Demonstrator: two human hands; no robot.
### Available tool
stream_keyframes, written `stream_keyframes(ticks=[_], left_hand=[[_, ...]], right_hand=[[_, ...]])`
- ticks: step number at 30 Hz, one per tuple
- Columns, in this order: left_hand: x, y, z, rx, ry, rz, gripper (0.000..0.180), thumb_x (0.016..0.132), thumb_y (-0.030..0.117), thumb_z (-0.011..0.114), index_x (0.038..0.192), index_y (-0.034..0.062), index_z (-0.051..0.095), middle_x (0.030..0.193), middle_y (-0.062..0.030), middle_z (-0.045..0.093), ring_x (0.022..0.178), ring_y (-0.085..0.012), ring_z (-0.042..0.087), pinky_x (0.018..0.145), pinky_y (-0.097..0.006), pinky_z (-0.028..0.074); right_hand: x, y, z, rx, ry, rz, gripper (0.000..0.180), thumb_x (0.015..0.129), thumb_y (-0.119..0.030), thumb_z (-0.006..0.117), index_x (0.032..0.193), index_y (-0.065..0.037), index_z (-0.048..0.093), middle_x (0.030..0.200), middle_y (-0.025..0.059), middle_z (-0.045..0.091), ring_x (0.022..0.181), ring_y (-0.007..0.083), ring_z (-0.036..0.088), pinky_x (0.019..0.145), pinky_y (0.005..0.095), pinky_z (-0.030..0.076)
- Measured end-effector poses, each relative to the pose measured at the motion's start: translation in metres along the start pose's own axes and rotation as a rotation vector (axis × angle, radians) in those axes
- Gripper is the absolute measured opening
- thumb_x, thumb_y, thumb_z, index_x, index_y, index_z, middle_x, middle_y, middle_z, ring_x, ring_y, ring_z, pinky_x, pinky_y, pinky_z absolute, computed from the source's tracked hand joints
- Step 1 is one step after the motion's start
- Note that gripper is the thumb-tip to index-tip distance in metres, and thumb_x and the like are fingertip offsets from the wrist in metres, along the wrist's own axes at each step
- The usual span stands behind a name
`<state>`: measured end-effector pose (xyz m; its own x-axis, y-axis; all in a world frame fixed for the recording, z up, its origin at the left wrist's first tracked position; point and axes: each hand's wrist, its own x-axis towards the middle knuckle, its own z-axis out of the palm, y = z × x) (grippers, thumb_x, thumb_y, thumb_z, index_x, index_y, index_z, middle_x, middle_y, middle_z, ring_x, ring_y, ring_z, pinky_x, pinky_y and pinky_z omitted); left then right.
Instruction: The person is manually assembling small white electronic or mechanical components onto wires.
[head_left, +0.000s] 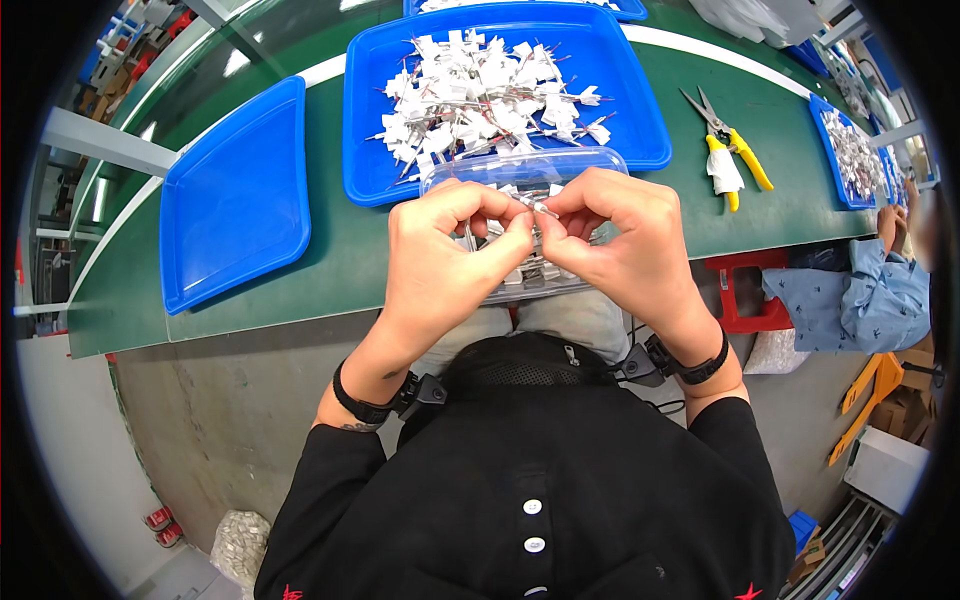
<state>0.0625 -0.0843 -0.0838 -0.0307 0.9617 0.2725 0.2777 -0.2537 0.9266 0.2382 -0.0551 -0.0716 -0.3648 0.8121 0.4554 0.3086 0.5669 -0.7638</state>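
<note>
Close in front of me, my left hand (440,255) and my right hand (625,235) meet fingertip to fingertip. Both pinch a small whitish wired part (540,207) between thumb and forefinger; its exact kind is too small to make out. Below it stands a clear plastic box (585,158) at the table's front edge, with more small white and grey parts inside, partly hidden by my hands. Just beyond the box, a large blue tray (655,145) holds a heap of white tabbed parts with thin red and dark wires (480,95).
A second blue tray (235,200) lies to the left on the green table (350,235). Yellow-handled snips (722,135), one handle wrapped in white, lie open to the right. Farther right, another filled blue tray (850,160) sits near a co-worker in a blue patterned garment (875,300).
</note>
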Motion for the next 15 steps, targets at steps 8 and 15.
stream_keyframes(ticks=[8,15], left_hand=[[0.003,0.004,-0.003,0.0,-0.063,-0.028,0.007,0.073,0.006,0.072,0.074,-0.0001,0.069,0.068,-0.0012,0.064,0.063,-0.0079,0.049,0.058,-0.024,0.042],[0.003,0.004,-0.007,-0.028,-0.158,-0.065,0.005,0.072,0.005,0.071,0.074,0.0012,0.069,0.068,-0.0002,0.063,0.064,-0.0072,0.048,0.058,-0.024,0.041]], right_hand=[[0.001,-0.001,-0.001,-0.052,-0.016,-0.018,0.01,0.073,-0.004,0.074,0.076,0.001,0.065,0.067,0.0049,0.064,0.057,0.0113,0.063,0.053,0.0232,0.052],[0.013,0.008,-0.016,0.076,-0.189,-0.07,0.009,0.072,-0.003,0.072,0.076,0.0,0.065,0.068,0.0042,0.063,0.06,0.0106,0.061,0.057,0.0233,0.05]])
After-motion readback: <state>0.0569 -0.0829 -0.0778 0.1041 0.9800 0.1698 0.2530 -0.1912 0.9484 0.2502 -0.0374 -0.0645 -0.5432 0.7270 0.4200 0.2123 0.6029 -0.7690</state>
